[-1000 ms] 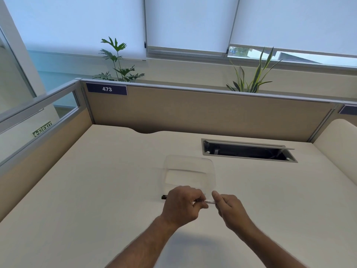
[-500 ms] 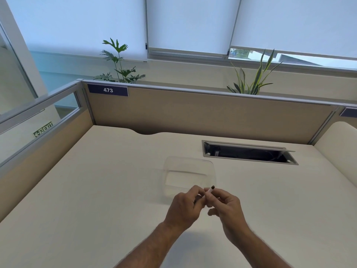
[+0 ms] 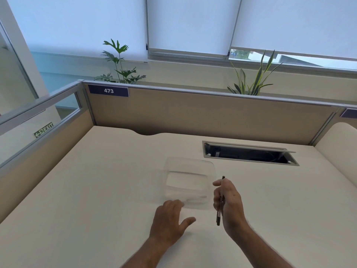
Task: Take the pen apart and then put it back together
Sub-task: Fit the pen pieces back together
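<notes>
While I watch through the head camera, the right hand (image 3: pixel 229 206) holds the pen (image 3: pixel 220 202) in a closed grip, nearly upright above the pale surface (image 3: pixel 96 190), its dark tip poking out above the fingers and its lower end below the palm. My view shows the left hand (image 3: pixel 170 219) spread wide and holding nothing, fingers reaching toward the near edge of a clear plastic container (image 3: pixel 189 182); I cannot tell whether they touch it. That container sits on the surface just left of the pen.
</notes>
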The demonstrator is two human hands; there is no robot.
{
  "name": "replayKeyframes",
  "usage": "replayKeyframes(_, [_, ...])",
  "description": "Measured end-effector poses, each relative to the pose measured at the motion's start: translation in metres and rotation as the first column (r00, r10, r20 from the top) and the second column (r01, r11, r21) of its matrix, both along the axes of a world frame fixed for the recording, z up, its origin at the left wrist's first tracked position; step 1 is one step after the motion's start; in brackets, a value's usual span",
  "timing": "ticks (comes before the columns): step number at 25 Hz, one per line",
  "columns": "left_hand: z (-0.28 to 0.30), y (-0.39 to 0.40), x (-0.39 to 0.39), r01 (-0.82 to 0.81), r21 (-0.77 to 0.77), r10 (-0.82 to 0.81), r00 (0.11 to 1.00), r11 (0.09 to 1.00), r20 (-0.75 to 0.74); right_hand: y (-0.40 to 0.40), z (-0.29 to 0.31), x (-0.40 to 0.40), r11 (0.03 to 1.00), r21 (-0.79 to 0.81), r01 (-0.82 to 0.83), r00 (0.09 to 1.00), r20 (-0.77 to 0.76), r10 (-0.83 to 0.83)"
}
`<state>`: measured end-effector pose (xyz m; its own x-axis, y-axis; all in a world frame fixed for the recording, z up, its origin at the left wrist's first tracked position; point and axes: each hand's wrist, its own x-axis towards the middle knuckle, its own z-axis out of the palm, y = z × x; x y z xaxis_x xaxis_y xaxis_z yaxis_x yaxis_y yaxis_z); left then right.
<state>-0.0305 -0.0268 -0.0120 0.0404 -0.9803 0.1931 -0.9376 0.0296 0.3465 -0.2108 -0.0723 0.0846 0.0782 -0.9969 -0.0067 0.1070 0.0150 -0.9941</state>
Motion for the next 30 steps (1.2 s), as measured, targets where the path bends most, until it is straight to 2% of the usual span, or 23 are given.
replayKeyframes(3, [-0.020, 0.009, 0.013, -0.067, 0.149, 0.052, 0.993, 0.987, 0.102, -0.002, 0.005, 0.004, 0.990, 0.138, -0.001, 0.998, 0.068, -0.008])
replayKeyframes(7, [-0.033, 0.019, 0.021, -0.069, 0.059, 0.059, 0.986, 0.996, 0.153, -0.003, 0.010, 0.008, 0.982, 0.191, -0.011, 0.991, 0.129, -0.014])
replayKeyframes(10, [-0.033, 0.019, 0.019, -0.076, 0.059, 0.063, 0.980, 0.995, 0.187, -0.003, 0.010, 0.009, 0.981, 0.193, -0.031, 0.990, 0.142, 0.003])
replayKeyframes(16, [-0.033, 0.019, 0.019, -0.089, 0.009, 0.086, 0.980, 0.996, 0.182, 0.000, 0.009, 0.012, 0.985, 0.164, -0.045, 0.991, 0.132, 0.024])
replayKeyframes(26, [-0.035, 0.018, 0.020, -0.088, 0.049, 0.078, 0.981, 0.995, 0.179, 0.000, 0.003, 0.009, 0.992, 0.066, -0.111, 0.982, 0.158, 0.099])
replayKeyframes(30, [-0.034, 0.018, 0.020, -0.065, 0.083, 0.049, 0.983, 0.994, 0.175, 0.004, -0.008, 0.007, 0.973, -0.096, -0.211, 0.977, -0.012, 0.211])
